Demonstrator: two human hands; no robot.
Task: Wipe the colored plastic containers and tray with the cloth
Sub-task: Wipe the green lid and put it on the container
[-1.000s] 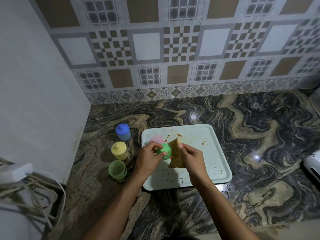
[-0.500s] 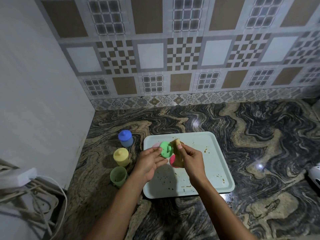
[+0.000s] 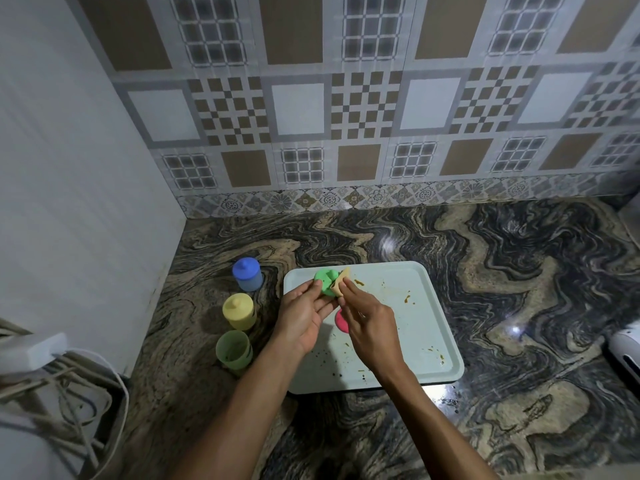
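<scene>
A green lid (image 3: 325,282) is held at the fingertips of the left hand (image 3: 303,318), above the far left corner of the pale tray (image 3: 420,317). A tan cloth (image 3: 341,285) is pinched in the right hand (image 3: 369,325) and pressed against the lid's right edge, the two hands nearly touching. A pink piece (image 3: 340,322) is seen on the tray just beneath the right hand, partly hidden by it. Brown smears and specks are scattered over the tray. A blue container (image 3: 246,275), a yellow container (image 3: 239,310) and an open green cup (image 3: 233,349) are lined up on the marbled desk (image 3: 502,258), just left of the tray. Compared with a second ago, the lid and cloth have been carried nearer the tray's far edge, and less of the cloth is shown hanging below the fingers.
</scene>
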